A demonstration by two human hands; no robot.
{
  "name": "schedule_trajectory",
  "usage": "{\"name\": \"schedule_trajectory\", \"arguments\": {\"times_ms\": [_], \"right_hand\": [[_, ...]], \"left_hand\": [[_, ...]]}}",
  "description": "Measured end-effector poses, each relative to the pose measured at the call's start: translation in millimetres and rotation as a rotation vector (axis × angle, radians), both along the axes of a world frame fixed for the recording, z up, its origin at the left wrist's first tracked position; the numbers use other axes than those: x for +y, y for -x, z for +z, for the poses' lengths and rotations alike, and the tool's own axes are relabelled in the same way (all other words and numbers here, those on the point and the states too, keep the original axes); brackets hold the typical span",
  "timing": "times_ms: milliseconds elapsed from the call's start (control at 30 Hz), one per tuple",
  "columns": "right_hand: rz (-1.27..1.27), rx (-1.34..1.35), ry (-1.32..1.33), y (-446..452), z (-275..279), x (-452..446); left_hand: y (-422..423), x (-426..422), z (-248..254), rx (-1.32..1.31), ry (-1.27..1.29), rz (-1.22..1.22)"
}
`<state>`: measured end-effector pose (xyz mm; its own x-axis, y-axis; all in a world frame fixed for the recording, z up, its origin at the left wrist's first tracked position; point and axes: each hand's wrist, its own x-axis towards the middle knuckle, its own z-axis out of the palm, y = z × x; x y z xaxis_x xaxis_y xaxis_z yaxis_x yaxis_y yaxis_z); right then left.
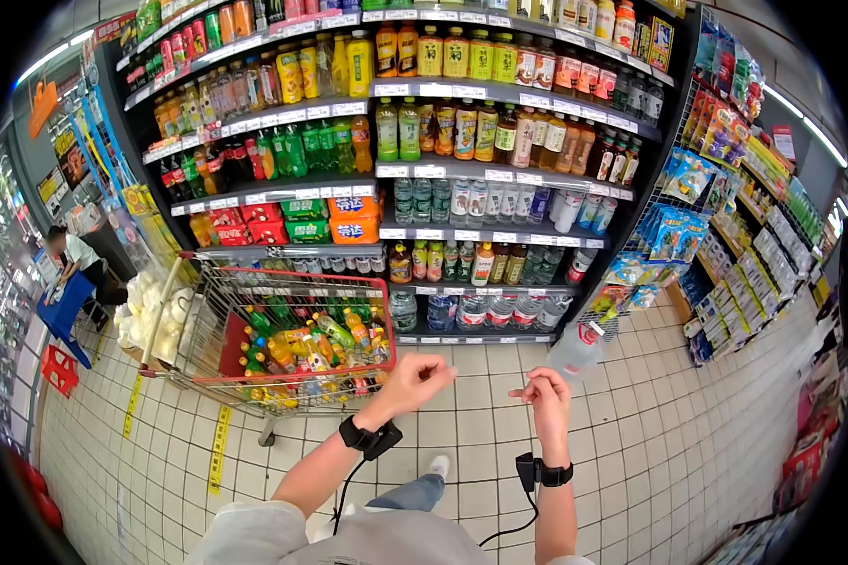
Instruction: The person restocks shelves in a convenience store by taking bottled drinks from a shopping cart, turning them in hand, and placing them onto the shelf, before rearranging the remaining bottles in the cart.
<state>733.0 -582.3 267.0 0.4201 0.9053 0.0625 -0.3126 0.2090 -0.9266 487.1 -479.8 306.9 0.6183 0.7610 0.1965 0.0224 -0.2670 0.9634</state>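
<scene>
My left hand (421, 381) is raised in front of the red rim of a shopping cart (303, 379), its fingers curled in with nothing visible in them. To its right my right hand (544, 390) is held up over the tiled floor, fingers loosely bent and a little apart, holding nothing I can see. The two hands do not touch. Black bands with small devices and cables are on both wrists. Many drink bottles (316, 347) lie piled in the cart, to the left of my left hand. A large clear bottle (579, 350) stands just beyond my right hand.
Drink shelves (495, 171) full of bottles and cans rise ahead. White bags (155, 315) sit by the cart's left end. Hanging snack packs (674, 235) are on the right. At the far left a person (77, 256) sits near a blue table (63, 306) and a red stool (59, 369).
</scene>
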Motion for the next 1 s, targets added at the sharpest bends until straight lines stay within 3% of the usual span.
{"name": "schedule_trajectory", "arguments": {"times_ms": [333,500,700,867,1000], "right_hand": [[-0.132,-0.048,0.086,-125,7,31],[-0.193,-0.006,0.079,-166,3,30],[-0.055,-0.015,0.086,-204,0,35],[0.05,0.047,0.018,-219,-4,19],[0.188,0.031,-0.008,-227,-9,-8]], "left_hand": [[-156,54,0,-0.157,0.048,-0.171],[-190,50,-11,-0.142,0.104,-0.186],[-194,30,-18,-0.099,0.035,0.046],[-189,-39,-26,-0.046,0.075,0.277],[-197,-99,-21,-0.11,0.123,0.308]]}}
